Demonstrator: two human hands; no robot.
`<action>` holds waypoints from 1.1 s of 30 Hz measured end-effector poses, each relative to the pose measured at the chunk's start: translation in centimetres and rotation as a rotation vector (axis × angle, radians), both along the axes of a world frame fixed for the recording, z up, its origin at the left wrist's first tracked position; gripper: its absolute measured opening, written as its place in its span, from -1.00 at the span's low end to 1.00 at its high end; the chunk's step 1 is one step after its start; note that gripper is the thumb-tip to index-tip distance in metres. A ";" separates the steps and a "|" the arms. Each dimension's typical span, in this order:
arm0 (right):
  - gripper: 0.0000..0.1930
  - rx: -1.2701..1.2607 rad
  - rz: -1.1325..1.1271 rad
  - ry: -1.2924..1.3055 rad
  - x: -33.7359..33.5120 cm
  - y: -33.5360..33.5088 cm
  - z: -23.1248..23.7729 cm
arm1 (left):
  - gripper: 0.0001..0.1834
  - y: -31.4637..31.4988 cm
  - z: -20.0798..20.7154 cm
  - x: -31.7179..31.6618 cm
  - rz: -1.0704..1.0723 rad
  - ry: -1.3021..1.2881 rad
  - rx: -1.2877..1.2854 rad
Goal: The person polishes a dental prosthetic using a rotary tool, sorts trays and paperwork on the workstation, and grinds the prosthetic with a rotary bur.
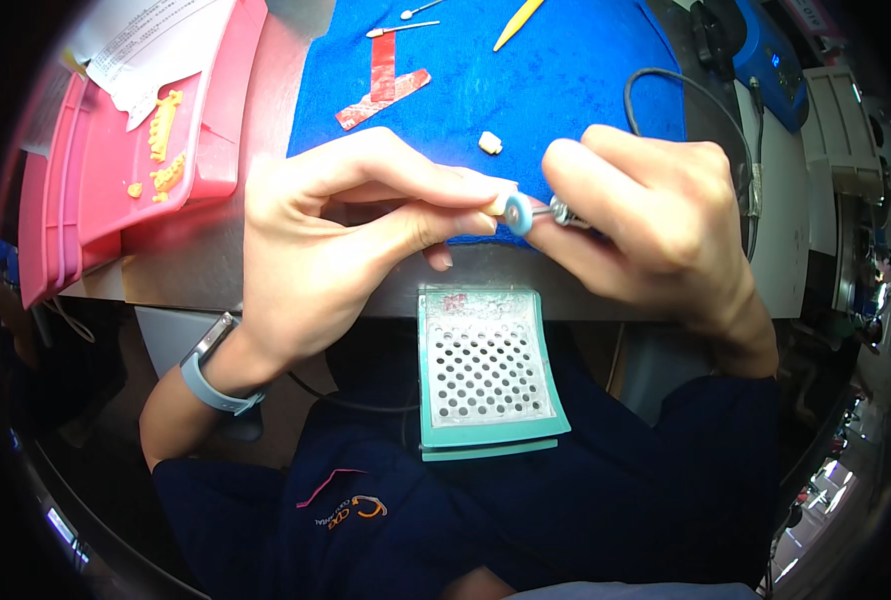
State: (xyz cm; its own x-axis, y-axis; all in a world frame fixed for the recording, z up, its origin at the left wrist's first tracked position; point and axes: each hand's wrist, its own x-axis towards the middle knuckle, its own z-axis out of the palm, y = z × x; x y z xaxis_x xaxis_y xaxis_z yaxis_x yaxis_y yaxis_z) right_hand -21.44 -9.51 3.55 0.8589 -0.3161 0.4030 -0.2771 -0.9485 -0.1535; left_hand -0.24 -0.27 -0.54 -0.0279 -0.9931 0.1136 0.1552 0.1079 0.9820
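My left hand (pixel 311 235) is closed in a pinch on a small cream-coloured dental crown (pixel 498 206), mostly hidden between thumb and fingertips. Against or just beside it is the blue polishing wheel (pixel 518 214) of a rotary handpiece (pixel 564 212). My right hand (pixel 656 215) wraps round the handpiece, whose body is largely covered by the fingers. The two hands face each other above the front edge of the bench. Just beyond them, another small cream dental crown (pixel 491 143) lies on a blue towel (pixel 586 90).
A teal dust-suction box with a perforated top (pixel 491 375) sits below my hands. Left stands a pink tray (pixel 221 130) with yellow dental models (pixel 164 125) and a paper sheet (pixel 151 50). Red tape strips (pixel 384 90), burs (pixel 406 30) and a yellow stick (pixel 518 25) lie on the towel. A cable (pixel 701 88) runs right towards a blue control unit (pixel 771 65).
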 end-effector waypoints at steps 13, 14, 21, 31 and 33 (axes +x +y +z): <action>-0.74 0.016 -0.006 -0.017 -0.1 -0.4 -0.1 | -0.89 0.0 0.2 0.0 0.022 -0.065 -0.022; -0.74 0.017 -0.004 -0.019 -0.1 -0.5 0.0 | -0.89 0.0 0.2 0.0 0.024 -0.068 -0.021; -0.75 0.122 0.002 -0.068 0.1 -0.4 0.3 | -0.85 -0.2 0.2 -0.2 0.045 -0.089 -0.091; -0.77 0.134 0.001 -0.097 0.2 -0.4 -0.2 | -0.82 -0.3 -0.9 -0.1 0.040 -0.013 -0.166; -0.77 0.123 -0.005 -0.089 0.2 -0.4 -0.2 | -0.83 -0.2 -0.8 -0.2 0.045 -0.012 -0.143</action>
